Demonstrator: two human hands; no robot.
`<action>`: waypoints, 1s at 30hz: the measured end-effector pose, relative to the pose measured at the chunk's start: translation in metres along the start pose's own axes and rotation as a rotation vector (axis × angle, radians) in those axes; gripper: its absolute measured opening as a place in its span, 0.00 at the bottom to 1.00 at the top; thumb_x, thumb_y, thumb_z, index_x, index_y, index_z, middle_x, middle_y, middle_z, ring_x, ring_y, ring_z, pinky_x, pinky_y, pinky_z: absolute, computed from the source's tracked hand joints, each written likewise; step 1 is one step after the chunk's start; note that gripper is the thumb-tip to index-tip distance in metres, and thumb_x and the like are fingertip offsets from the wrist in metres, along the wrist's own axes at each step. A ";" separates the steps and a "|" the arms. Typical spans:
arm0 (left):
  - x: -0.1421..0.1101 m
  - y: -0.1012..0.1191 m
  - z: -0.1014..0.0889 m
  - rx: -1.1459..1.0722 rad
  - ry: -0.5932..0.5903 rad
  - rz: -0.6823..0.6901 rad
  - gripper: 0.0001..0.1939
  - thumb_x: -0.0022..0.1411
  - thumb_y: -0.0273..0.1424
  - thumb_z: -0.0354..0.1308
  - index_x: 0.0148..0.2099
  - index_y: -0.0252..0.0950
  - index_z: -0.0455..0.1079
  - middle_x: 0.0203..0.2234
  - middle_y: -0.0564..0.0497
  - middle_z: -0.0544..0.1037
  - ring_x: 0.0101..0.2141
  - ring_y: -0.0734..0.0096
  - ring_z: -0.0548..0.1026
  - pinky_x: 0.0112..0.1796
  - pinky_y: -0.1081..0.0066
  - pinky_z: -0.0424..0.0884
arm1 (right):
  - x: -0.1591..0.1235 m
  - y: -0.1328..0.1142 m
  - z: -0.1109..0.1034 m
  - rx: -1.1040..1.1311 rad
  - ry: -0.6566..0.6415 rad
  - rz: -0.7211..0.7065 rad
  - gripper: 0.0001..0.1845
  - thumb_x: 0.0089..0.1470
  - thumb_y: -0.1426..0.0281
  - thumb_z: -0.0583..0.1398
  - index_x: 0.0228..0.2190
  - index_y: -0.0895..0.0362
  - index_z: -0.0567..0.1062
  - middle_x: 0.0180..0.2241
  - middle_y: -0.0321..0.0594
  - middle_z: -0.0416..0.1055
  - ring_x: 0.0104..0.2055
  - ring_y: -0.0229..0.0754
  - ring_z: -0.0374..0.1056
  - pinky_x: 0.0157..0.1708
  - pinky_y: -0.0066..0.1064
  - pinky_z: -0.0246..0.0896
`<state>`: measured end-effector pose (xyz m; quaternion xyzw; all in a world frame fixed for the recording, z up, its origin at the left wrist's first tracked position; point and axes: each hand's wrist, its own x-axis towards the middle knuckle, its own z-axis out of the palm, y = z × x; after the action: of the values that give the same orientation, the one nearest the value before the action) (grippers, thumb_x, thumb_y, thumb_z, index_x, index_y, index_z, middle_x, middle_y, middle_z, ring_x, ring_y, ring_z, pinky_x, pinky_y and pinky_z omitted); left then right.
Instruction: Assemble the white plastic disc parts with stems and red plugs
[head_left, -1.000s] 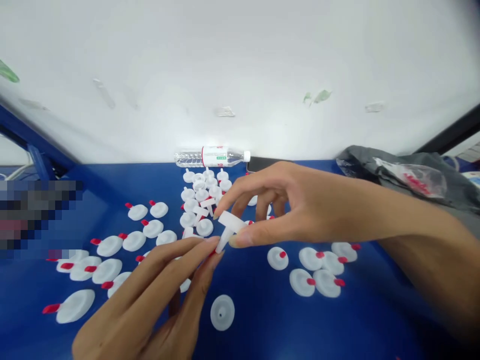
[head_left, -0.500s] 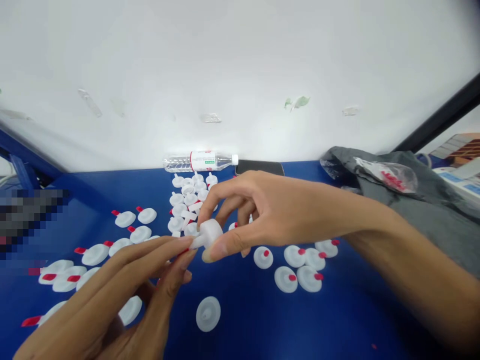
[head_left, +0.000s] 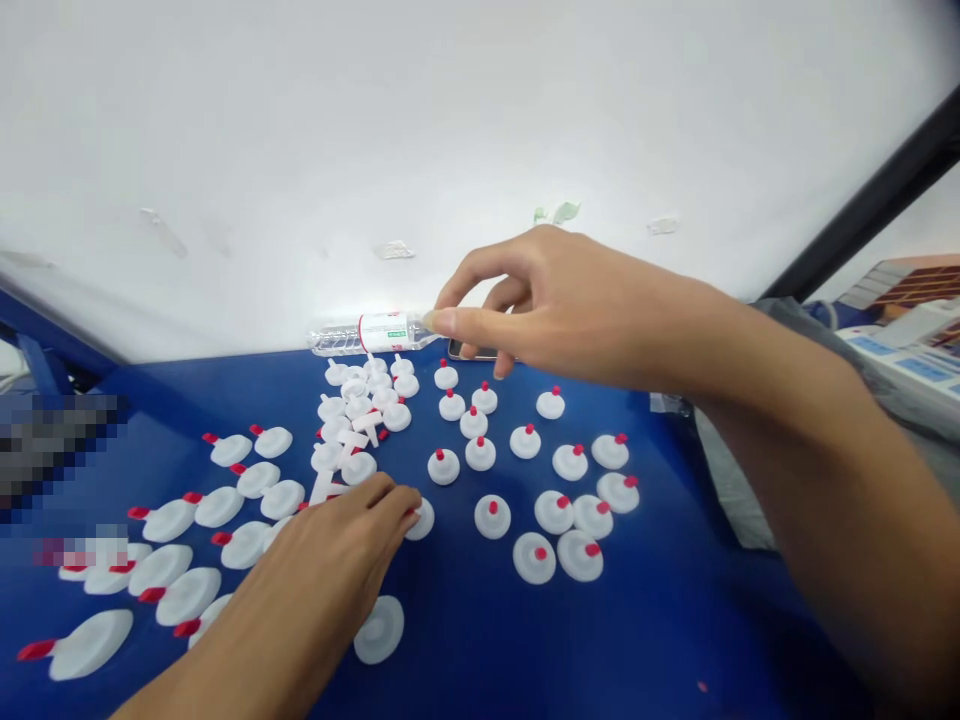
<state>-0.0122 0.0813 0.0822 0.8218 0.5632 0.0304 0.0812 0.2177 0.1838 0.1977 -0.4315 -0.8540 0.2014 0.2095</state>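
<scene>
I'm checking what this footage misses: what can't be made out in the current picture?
All in the head view:
- Left hand: its back hides whether the fingertips grip anything; they partly cover a white disc.
- Clear bottle: right end hidden behind the right hand.
- Dark flat object: mostly behind that hand.
- Item at left edge: pixelated, cut off.
- Reddish speck: too small to identify.

A clear bottle (head_left: 384,331) lies by the white wall (head_left: 480,120), a grey bag (head_left: 736,485) at right.

Discs (head_left: 484,526) lie on the table (head_left: 465,640) before the bottle (head_left: 384,332).
</scene>
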 end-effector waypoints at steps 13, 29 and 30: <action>0.044 0.024 0.009 -0.171 0.055 0.086 0.10 0.72 0.31 0.54 0.44 0.39 0.77 0.36 0.54 0.81 0.28 0.71 0.77 0.33 0.70 0.69 | -0.009 -0.004 -0.015 -0.049 0.090 -0.010 0.13 0.61 0.57 0.62 0.38 0.52 0.81 0.29 0.37 0.78 0.27 0.40 0.72 0.27 0.30 0.60; 0.021 -0.006 -0.053 0.063 0.293 0.037 0.13 0.72 0.37 0.53 0.51 0.44 0.77 0.39 0.54 0.83 0.27 0.70 0.76 0.32 0.67 0.67 | -0.001 0.004 0.005 -0.083 0.123 -0.081 0.14 0.60 0.59 0.61 0.38 0.53 0.83 0.25 0.37 0.77 0.26 0.40 0.72 0.25 0.30 0.62; 0.021 -0.016 -0.062 0.107 0.253 0.014 0.14 0.72 0.37 0.52 0.51 0.44 0.77 0.39 0.54 0.83 0.29 0.68 0.76 0.32 0.67 0.66 | 0.001 0.005 0.009 -0.086 0.114 -0.093 0.13 0.60 0.59 0.62 0.37 0.52 0.83 0.25 0.37 0.76 0.25 0.40 0.72 0.25 0.30 0.61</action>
<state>-0.0282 0.1130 0.1396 0.8183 0.5641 0.1044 -0.0347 0.2154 0.1858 0.1876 -0.4108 -0.8677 0.1299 0.2480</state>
